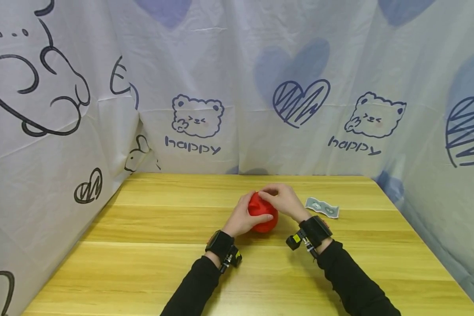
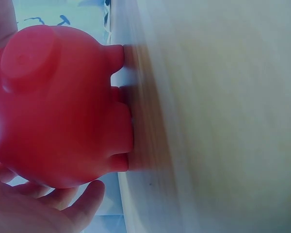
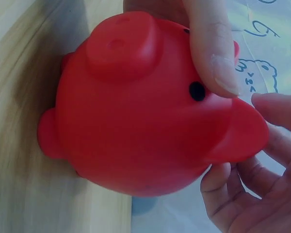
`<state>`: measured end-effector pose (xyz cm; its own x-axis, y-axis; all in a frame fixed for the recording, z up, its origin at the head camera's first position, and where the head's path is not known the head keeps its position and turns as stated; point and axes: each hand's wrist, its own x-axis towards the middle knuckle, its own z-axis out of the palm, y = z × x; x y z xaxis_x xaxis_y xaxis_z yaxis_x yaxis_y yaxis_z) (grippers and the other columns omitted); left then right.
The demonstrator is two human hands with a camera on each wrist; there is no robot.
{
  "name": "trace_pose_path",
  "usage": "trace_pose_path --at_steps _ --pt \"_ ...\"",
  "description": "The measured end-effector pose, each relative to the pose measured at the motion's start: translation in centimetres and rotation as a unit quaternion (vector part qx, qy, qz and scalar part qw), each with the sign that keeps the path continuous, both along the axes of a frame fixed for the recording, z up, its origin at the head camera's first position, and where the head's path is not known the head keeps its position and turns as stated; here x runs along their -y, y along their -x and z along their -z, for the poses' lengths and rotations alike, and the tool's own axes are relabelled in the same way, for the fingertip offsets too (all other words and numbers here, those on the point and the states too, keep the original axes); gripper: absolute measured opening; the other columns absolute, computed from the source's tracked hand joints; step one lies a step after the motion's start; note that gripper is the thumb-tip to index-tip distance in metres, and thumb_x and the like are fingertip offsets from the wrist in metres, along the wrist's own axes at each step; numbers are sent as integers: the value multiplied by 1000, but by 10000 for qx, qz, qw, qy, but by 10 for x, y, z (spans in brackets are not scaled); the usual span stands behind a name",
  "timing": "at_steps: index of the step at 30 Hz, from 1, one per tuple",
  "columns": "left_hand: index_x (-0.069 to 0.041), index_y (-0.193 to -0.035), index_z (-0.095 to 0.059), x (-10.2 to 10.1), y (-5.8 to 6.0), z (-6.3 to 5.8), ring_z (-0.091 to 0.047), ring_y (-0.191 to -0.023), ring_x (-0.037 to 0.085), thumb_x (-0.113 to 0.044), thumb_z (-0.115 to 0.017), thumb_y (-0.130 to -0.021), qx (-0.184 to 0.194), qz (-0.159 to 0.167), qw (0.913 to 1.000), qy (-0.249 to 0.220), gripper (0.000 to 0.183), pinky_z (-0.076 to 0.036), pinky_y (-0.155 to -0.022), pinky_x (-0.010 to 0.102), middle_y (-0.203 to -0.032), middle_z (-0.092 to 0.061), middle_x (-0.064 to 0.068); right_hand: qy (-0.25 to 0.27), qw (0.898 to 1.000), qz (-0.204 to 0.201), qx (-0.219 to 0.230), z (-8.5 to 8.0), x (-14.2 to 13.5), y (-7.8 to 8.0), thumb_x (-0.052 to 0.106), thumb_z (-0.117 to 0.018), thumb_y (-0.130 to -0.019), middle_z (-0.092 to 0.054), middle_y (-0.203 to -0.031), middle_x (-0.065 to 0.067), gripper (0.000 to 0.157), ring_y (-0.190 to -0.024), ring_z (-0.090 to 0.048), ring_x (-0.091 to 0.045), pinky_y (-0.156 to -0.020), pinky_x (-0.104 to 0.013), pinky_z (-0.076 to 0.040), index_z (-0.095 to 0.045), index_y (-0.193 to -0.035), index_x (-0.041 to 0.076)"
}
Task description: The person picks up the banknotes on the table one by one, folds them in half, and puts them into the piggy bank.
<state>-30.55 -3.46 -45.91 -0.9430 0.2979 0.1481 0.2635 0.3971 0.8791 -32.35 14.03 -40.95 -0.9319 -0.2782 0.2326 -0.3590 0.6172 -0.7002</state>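
Note:
A red piggy bank stands upright on the wooden table, its snout turned toward the person. My left hand grips it from the left. Its thumb lies across the face by a black eye, and its fingers curve along the side in the left wrist view. From the right, my right hand reaches over the top. In the right wrist view, its thumb and fingers are bent about the pig's ear. The top of the pig's back is hidden.
A wavy, grey-green paper banknote lies on the table just right of the right hand. White cloth with hearts and bear drawings hangs behind the table and along both sides.

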Motion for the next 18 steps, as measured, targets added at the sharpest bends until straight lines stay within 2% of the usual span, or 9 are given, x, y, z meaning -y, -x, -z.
trace_pose_path --at_steps 6,18 --pt "-13 -153 -30 0 0 1 -52 -120 27 -47 -78 -80 -23 -2 10000 -50 94 -49 -99 44 -141 -44 11 -19 9999 -13 123 -2 -1 -1 31 -66 -94 -73 -108 -3 25 -101 -65 -23 -85 -38 -55 -75 -111 16" --pt "-14 -153 -30 0 1 1 -52 -121 26 -49 -78 -79 -108 -8 9999 81 94 -49 -99 43 -142 -44 10 -91 9999 69 86 -2 -1 -1 28 -68 -93 -74 -106 -3 22 -99 -66 -22 -83 -37 -55 -75 -110 15"
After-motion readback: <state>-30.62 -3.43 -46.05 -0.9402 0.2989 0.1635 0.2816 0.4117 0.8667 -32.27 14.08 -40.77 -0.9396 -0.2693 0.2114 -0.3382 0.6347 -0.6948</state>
